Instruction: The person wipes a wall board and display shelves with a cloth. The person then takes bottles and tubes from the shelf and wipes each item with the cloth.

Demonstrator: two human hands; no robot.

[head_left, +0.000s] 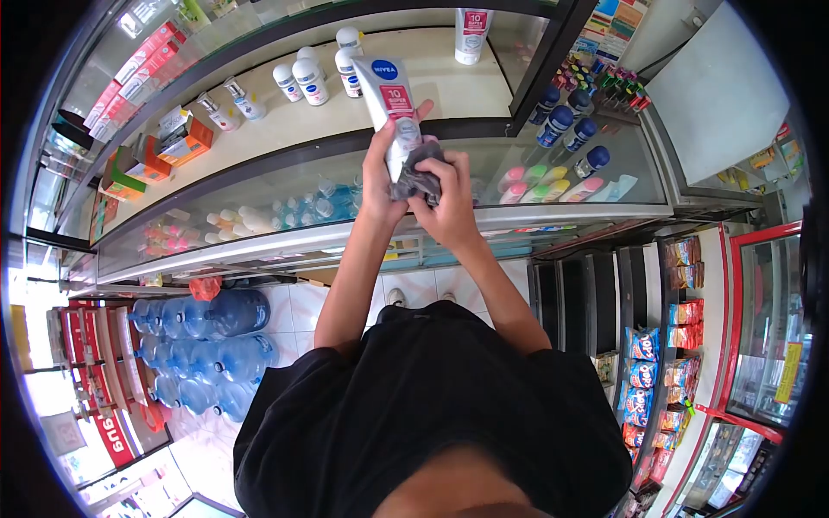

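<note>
A white Nivea tube point(398, 101) with a pink label is held up over the glass display case. My left hand point(380, 173) is wrapped round its lower part, with a finger showing behind the tube. My right hand point(449, 194) grips a crumpled dark grey cloth point(420, 173), which touches the tube's lower end. Just beyond the tube, several white roll-on bottles point(312, 82) stand on the cream shelf point(425, 52). A similar white tube point(471, 36) stands farther right on that shelf.
Orange boxes point(186, 141) stand at the shelf's left. Blue roll-ons point(555, 125) are at the right. Inside the case lie colourful bottles point(324, 207). Large blue water jugs point(203, 363) stand on the floor at left, and snack bags point(641, 373) hang at right.
</note>
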